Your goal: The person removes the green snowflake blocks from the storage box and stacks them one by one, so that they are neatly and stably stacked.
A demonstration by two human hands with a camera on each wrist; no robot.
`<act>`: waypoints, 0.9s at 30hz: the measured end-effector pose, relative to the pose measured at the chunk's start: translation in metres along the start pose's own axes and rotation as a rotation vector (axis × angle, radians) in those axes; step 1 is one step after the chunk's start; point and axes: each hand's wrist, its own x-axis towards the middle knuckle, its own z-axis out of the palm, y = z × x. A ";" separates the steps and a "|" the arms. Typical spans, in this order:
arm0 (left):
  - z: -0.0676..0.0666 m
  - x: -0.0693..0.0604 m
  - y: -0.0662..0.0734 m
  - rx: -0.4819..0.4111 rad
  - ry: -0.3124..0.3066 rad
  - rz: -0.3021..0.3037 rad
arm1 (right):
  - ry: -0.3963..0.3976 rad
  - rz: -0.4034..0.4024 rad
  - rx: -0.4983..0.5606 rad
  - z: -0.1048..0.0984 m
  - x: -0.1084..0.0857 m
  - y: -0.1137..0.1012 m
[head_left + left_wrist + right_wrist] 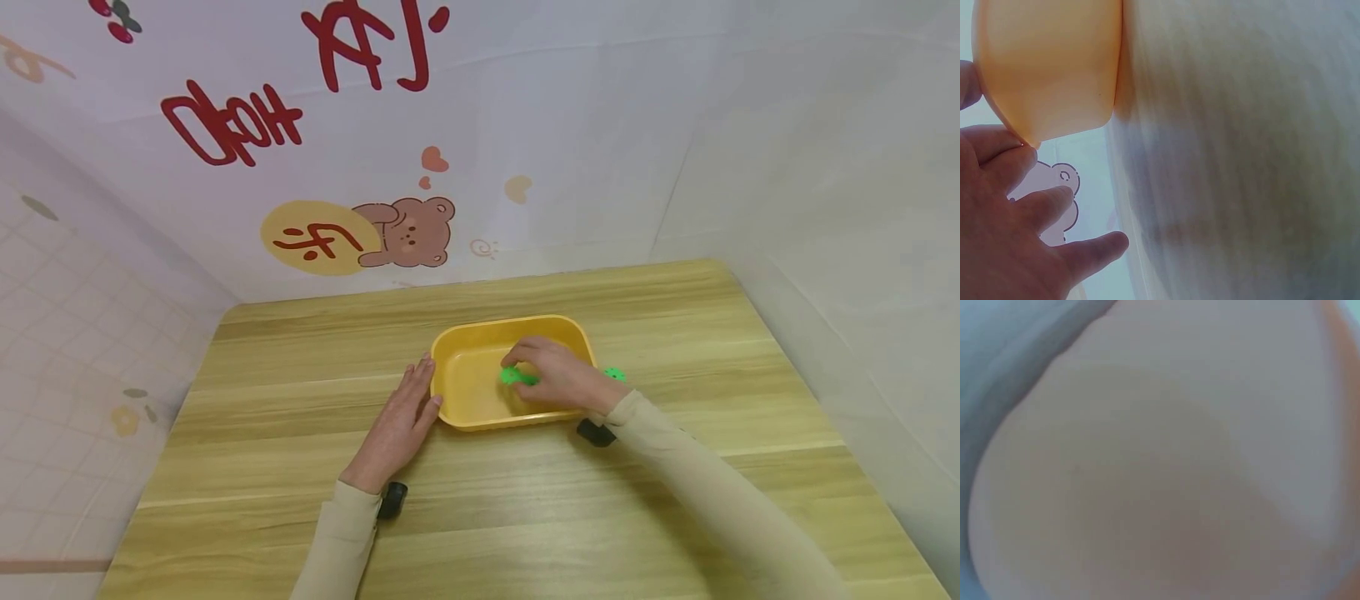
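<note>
My right hand [553,375] pinches a green toy [512,376] between thumb and fingers, over the inside of a yellow tray [467,387]. My left hand [396,427] lays straight fingers against the tray's left end. The tray stands on a wood-grain table [487,508] before a white wall [585,108] with a printed bear [414,236]; another green piece [615,374] lies just right of it. The toy looks bright, knobbly-edged, partly hidden by my fingers.
</note>
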 end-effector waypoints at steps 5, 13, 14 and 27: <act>0.000 0.000 0.000 -0.001 0.002 0.003 | 0.060 -0.028 -0.018 -0.004 -0.006 -0.001; 0.000 0.000 0.000 0.005 0.003 0.007 | 0.123 -0.035 -0.026 -0.012 -0.021 -0.005; 0.000 0.000 0.000 0.005 0.004 0.009 | 0.127 -0.034 -0.032 -0.013 -0.022 -0.004; 0.000 0.000 0.000 -0.010 0.007 0.002 | 0.227 -0.055 -0.085 -0.023 -0.044 0.004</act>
